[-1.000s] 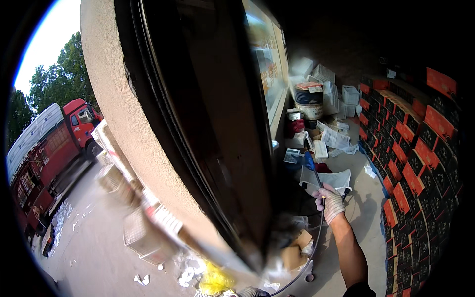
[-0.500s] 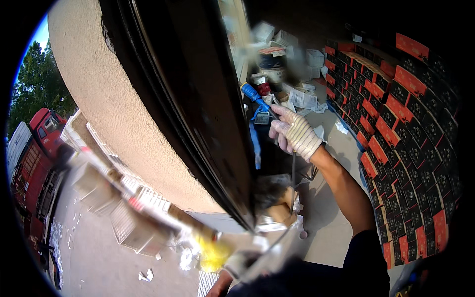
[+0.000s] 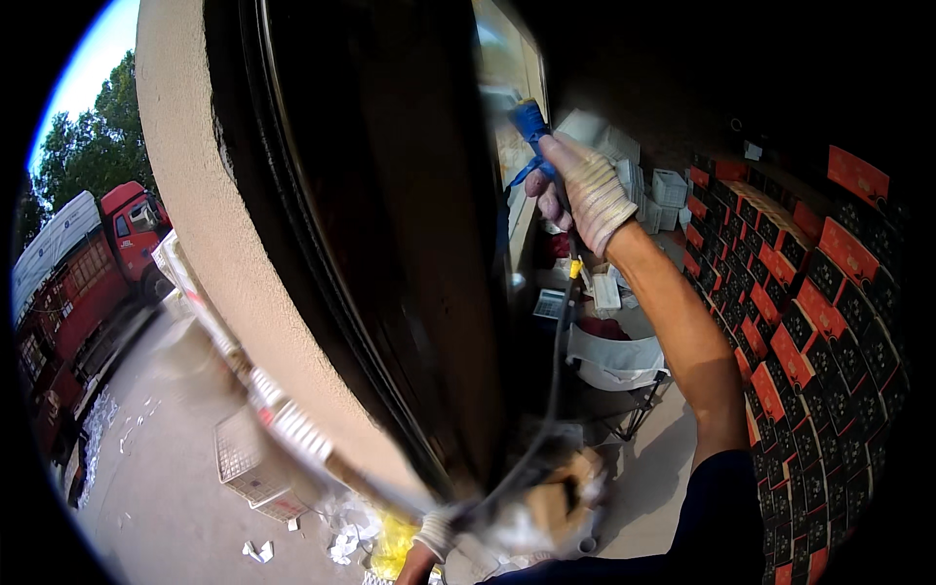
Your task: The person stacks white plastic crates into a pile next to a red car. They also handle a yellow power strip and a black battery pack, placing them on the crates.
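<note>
My right hand [image 3: 585,190], in a pale knit glove, is raised and closed around the lower part of a blue fitting [image 3: 529,122]. Blue strap-like pieces hang beside its fingers. From the fitting a dark hose or cable [image 3: 556,385] runs down past a yellow collar [image 3: 575,268] and curves toward the lower left. My left hand [image 3: 437,531], also gloved, is low at the bottom edge, closed on that line; blur hides its fingers in part. The tip of the fitting is near a window [image 3: 512,73].
A dark door frame [image 3: 390,244] and rough beige wall [image 3: 175,117] stand left of my hands. Black-and-red boxes [image 3: 819,322] are stacked at right. A white folding seat [image 3: 614,356], white crates [image 3: 668,187] and litter lie inside; a red truck [image 3: 83,244] is outside.
My right hand has risen with the blue fitting, which now points up toward the window. The line below it has swung with it, and the view has shifted.
</note>
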Available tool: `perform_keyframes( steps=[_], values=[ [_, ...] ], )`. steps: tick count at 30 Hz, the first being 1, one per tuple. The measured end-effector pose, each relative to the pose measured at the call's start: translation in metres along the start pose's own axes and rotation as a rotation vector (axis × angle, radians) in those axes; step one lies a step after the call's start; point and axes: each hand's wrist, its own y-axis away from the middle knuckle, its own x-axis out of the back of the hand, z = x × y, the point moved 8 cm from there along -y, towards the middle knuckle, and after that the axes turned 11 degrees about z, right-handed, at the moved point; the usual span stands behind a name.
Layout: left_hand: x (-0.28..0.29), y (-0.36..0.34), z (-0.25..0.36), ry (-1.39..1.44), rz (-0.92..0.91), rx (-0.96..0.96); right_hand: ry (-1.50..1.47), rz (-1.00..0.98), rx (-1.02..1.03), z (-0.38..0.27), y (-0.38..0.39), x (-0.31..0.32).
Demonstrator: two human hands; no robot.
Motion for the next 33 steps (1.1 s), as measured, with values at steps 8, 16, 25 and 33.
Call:
perform_keyframes(
  steps=[8,16,25,33],
  values=[
    [0.021,-0.062,0.076,-0.375,-0.009,0.001,-0.278,-0.112,0.013,-0.044,-0.072,-0.033],
    [0.078,-0.087,0.144,0.038,0.327,0.186,0.071,-0.15,0.484,-0.121,-0.112,-0.084],
    [0.105,-0.11,0.204,0.132,0.464,0.032,0.781,-0.005,0.982,-0.185,-0.127,-0.144],
    [0.107,-0.113,0.226,-0.112,0.458,-0.037,0.817,-0.101,0.959,-0.197,-0.123,-0.157]
  ],
)
